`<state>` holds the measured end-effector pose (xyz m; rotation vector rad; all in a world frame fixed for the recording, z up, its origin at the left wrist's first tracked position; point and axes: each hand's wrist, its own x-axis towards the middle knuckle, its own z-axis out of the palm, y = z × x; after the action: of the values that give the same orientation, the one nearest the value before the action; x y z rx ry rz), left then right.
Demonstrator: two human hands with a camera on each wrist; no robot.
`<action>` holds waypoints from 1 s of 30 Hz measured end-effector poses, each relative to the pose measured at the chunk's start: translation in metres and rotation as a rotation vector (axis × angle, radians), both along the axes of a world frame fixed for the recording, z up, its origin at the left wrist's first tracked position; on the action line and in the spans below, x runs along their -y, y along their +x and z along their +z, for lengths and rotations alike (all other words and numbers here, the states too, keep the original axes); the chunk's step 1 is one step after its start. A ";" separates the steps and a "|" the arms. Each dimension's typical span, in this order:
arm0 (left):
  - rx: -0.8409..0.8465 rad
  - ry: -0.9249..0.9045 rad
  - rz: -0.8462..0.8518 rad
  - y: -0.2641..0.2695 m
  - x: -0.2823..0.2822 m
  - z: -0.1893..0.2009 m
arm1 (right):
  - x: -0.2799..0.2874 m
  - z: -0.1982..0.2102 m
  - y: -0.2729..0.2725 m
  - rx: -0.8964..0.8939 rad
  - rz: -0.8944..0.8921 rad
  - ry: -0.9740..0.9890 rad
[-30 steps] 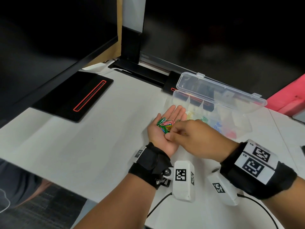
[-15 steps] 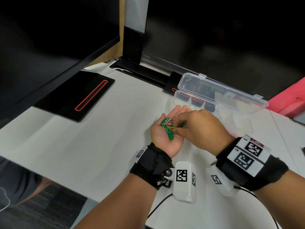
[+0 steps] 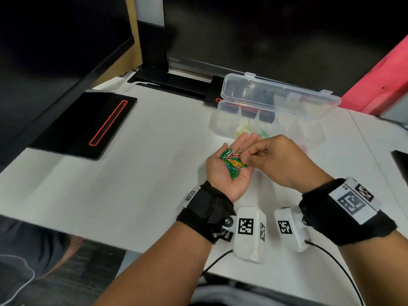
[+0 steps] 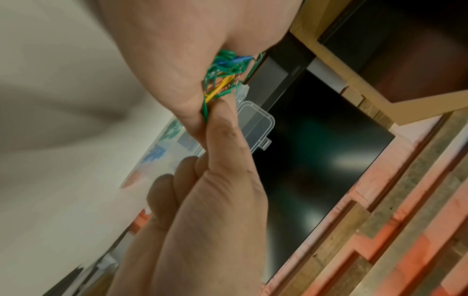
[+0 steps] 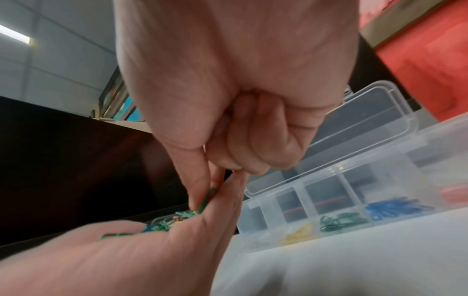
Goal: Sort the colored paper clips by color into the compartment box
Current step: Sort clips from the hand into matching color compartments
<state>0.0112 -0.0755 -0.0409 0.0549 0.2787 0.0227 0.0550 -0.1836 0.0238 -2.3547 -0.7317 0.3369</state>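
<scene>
My left hand lies palm up above the white table, fingers straight, carrying a tangled pile of paper clips, mostly green with yellow, pink and blue. My right hand reaches over from the right. Its thumb and forefinger pinch a green paper clip at the pile's edge, the other fingers curled. The clear compartment box stands just beyond the hands with its lid tilted back. Its front row holds yellow clips, green clips and blue clips, each in a separate compartment.
A black pad with a red outline lies at the left of the table. Dark monitors and a black stand rise behind. A red block sits at the far right. The table's front edge runs under my forearms.
My right fingertips have worked across the pile towards the left hand's fingers and now pinch a green clip. The left hand has stayed palm up.
</scene>
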 end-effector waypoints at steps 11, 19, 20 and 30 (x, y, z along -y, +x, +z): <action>-0.090 0.159 -0.132 -0.020 0.020 -0.008 | 0.014 -0.007 -0.030 0.059 -0.023 -0.202; -0.063 0.149 -0.096 -0.018 0.014 -0.014 | 0.029 -0.014 -0.032 -0.149 -0.106 0.084; -0.062 0.144 -0.094 -0.018 0.014 -0.014 | 0.029 -0.014 -0.034 -0.172 -0.120 0.129; -0.038 0.044 -0.068 -0.019 0.009 -0.011 | 0.037 -0.008 -0.016 -1.052 -0.251 0.958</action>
<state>-0.0078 -0.0849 -0.0520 0.1090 0.3147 -0.0393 0.0387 -0.2208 0.0154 -1.0840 -0.0172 0.7958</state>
